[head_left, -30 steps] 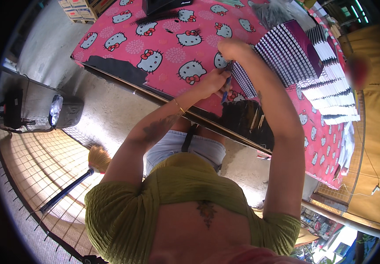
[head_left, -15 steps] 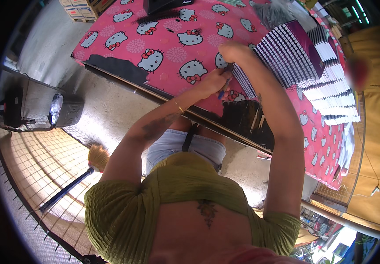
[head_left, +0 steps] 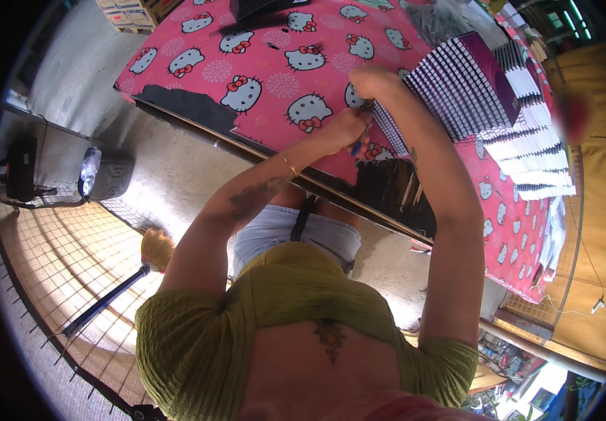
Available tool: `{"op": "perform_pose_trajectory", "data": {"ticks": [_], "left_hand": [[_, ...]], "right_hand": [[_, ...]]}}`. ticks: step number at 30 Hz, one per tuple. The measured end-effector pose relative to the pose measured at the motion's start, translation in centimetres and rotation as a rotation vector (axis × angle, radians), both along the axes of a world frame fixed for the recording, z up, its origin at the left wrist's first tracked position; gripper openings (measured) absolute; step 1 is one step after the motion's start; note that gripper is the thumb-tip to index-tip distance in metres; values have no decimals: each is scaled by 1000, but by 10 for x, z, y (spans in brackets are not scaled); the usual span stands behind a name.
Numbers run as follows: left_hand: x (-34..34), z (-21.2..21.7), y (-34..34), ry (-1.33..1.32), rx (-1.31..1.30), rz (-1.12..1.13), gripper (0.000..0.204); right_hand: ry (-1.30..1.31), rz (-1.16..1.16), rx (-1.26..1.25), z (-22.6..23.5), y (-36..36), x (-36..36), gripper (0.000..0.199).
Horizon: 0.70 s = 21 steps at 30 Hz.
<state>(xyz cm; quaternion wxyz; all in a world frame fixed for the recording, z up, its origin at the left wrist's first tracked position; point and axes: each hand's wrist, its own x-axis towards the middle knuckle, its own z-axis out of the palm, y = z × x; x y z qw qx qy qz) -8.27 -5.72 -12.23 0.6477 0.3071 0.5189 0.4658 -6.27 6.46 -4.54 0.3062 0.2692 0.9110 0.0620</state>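
Observation:
My left hand (head_left: 350, 129) is closed around a small blue-handled tool (head_left: 357, 148) that looks like pliers, its dark head pointing away from me. That head is beside the near left corner of a stack of spiral-bound notebooks (head_left: 450, 88) with purple covers and rows of dark coils. Bent over the same corner, my right hand (head_left: 372, 82) has its fingers curled downward and close to the tool's head. Whatever the right fingertips pinch is hidden behind the hand. My right forearm crosses in front of part of the stack.
A pink cartoon-print cloth covers the table (head_left: 219, 74), torn to black along the front edge. More white bound stacks (head_left: 531, 144) lie at the right, near a clear plastic bag (head_left: 440, 24). Loose black coils (head_left: 254, 26) lie at the back. A broom (head_left: 124, 284) is at the left.
My left hand has turned slightly around the tool, and less of its blue handle shows. The right hand and the notebook stack have hardly moved.

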Motion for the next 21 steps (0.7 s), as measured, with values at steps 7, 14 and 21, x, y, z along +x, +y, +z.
{"op": "perform_pose_trajectory", "data": {"ticks": [7, 14, 21], "left_hand": [[-2, 5, 0, -114, -84, -29, 31], [-2, -5, 8, -30, -49, -12, 30], [-5, 1, 1, -183, -140, -40, 32]], "right_hand": [[31, -4, -18, -9, 6, 1, 26], [74, 37, -18, -21, 8, 2, 26], [38, -40, -43, -26, 10, 0, 27]]}}
